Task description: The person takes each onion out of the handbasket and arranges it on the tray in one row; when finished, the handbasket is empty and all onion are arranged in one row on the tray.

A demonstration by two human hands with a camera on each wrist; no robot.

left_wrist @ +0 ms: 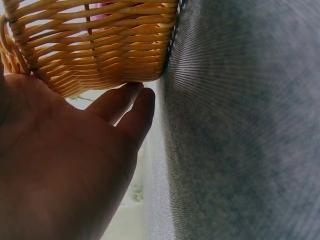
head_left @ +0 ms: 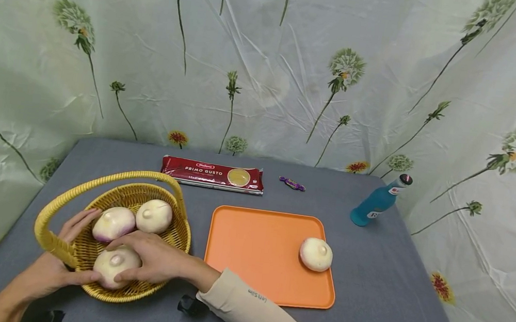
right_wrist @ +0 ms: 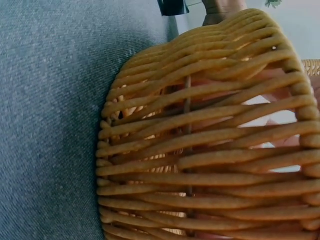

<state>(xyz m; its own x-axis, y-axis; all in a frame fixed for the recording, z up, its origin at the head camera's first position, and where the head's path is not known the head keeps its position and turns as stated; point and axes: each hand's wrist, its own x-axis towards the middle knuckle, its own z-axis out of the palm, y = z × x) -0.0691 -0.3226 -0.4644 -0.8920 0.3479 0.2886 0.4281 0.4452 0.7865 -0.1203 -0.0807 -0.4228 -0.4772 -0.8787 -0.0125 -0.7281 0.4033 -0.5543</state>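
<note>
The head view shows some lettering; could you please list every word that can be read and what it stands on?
"PRIMO GUSTO": red package; its other lines are too small to be sure of.
"R": blue bottle, lower label; the neck label is too small to read.
Beige sleeve: upside-down lettering, too small to read surely.

Evenly bright head view, curtain (head_left: pixel 268 53) sheen, dim left wrist view, grip (left_wrist: pixel 70 155) backlit

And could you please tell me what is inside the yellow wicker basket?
Three turnips; the right hand grips the nearest turnip. What lies directly beneath them in the basket is covered and cannot be seen.
</note>
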